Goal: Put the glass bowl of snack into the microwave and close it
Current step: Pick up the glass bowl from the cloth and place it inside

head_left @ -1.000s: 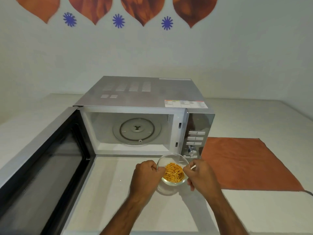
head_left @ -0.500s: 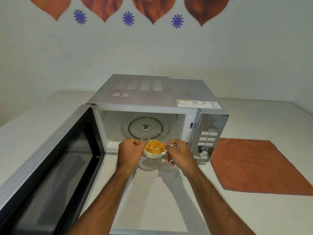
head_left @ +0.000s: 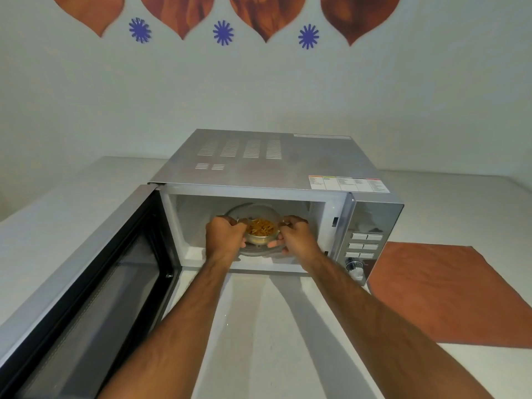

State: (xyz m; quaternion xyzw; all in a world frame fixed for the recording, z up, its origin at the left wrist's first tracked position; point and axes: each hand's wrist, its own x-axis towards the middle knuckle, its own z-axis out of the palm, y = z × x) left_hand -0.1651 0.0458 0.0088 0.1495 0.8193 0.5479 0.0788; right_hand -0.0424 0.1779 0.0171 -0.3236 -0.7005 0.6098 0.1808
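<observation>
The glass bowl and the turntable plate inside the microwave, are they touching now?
Cannot tell. In the head view, both hands hold the glass bowl over the turntable plate, but the bowl's base and the fingers hide any contact or gap.

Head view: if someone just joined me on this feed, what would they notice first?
Two bare hands, left hand and right hand, hold a glass bowl of orange snack inside the open microwave, over its round plate. The microwave door swings wide to the left, and a rust-orange cloth lies on the counter at right.
</observation>
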